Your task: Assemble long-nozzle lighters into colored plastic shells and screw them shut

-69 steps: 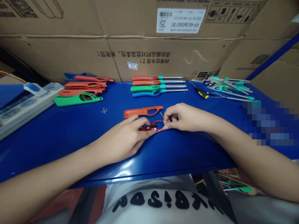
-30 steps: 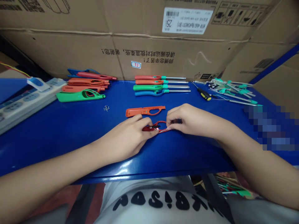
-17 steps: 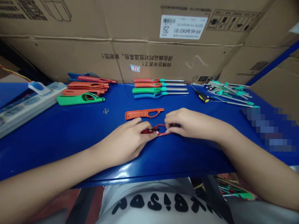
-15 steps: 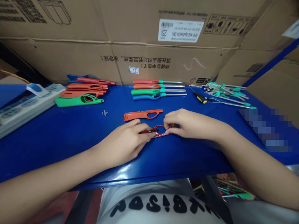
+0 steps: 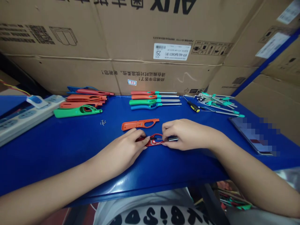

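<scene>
My left hand (image 5: pixel 131 143) is closed around the back end of a red lighter casing half (image 5: pixel 153 144), pressing it on the blue table. A white wire and a small black part show inside the casing. The fingers of my right hand (image 5: pixel 185 134) are pinched at the casing's front end. A short length of metal tube (image 5: pixel 173 139) shows beneath those fingers, its other end hidden. Just beyond both hands lies an orange casing half (image 5: pixel 140 124), inner side up.
Several casing pieces (image 5: pixel 79 111) lie at back left by a power strip (image 5: pixel 30 114), with small screws (image 5: pixel 102 122) nearby. Assembled lighters (image 5: pixel 143 102) line the back. At right are a screwdriver (image 5: pixel 194 106), metal tubes with wires (image 5: pixel 217 101) and a phone (image 5: pixel 252 136).
The view has tilted up, showing more of the cardboard. The metal tube now shows beneath my right fingers at the casing's front. My left hand stays on the casing.
</scene>
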Available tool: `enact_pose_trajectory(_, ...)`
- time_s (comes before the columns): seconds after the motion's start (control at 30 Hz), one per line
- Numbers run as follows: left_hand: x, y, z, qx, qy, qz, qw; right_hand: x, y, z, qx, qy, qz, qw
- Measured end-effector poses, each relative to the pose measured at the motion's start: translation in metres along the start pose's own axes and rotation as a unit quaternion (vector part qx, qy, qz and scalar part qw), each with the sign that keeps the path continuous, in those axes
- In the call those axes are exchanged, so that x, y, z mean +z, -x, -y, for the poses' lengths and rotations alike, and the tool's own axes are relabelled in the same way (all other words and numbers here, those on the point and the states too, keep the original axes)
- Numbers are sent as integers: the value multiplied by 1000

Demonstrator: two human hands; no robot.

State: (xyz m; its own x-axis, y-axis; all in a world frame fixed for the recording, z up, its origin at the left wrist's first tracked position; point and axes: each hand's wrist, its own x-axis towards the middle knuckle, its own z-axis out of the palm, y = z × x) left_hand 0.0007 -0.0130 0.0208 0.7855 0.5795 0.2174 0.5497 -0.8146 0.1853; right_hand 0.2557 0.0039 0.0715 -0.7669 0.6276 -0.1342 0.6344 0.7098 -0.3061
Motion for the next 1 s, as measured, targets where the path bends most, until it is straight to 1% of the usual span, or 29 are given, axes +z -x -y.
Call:
enact_pose_trajectory(0.07,1,0,0,-2,3,-4,1000,-1,1,3,10,15,1,1000)
enact_pose_trajectory(0.1,1,0,0,-3,7,-7,1000,-2,2,2,3,5,3,1000)
enact_pose_trajectory(0.17,2,0,2,-3,21,-15,1000,-6,3,-9,-29,-47,-8,998)
enact_pose_trajectory(0.2,3,0,4,-2,31,-19,999,-8,4,-19,-49,-82,-29,995)
enact_pose_trajectory(0.23,3,0,6,0,39,-22,999,-10,5,-31,-56,-105,-71,990)
enact_pose_trajectory(0.27,4,1,8,0,47,-24,999,-12,6,-45,-43,-101,-138,984)
enact_pose_trajectory(0.3,4,1,10,1,54,-23,998,-14,8,-61,0,-69,-213,975)
enact_pose_trajectory(0.33,3,2,11,0,59,-22,998,-17,11,-77,56,-16,-293,954)
enact_pose_trajectory(0.37,3,2,12,-1,63,-19,998,-19,14,-93,126,47,-340,931)
enact_pose_trajectory(0.4,2,3,13,-2,67,-16,998,-21,18,-107,211,100,-356,905)
enact_pose_trajectory(0.43,2,3,13,-3,69,-13,998,-23,22,-120,299,130,-348,879)
enact_pose_trajectory(0.5,0,3,13,-7,65,-9,998,-26,33,-141,467,143,-317,813)
enact_pose_trajectory(0.53,-1,3,13,-8,61,-8,998,-27,38,-149,504,140,-309,794)
enact_pose_trajectory(0.6,-2,3,12,-6,54,-10,998,-29,48,-161,558,130,-295,765)
enact_pose_trajectory(0.7,-1,3,11,14,46,-18,999,-30,62,-175,623,99,-263,730)
enact_pose_trajectory(0.77,0,3,11,28,43,-22,998,-29,68,-183,650,76,-238,717)
enact_pose_trajectory(0.8,0,3,11,36,43,-23,998,-28,70,-187,657,67,-229,715)
enact_pose_trajectory(0.9,-2,3,11,60,43,-12,997,-25,72,-196,658,57,-219,718)
enact_pose_trajectory(1.0,-4,2,10,84,36,19,996,-22,71,-202,642,57,-227,730)
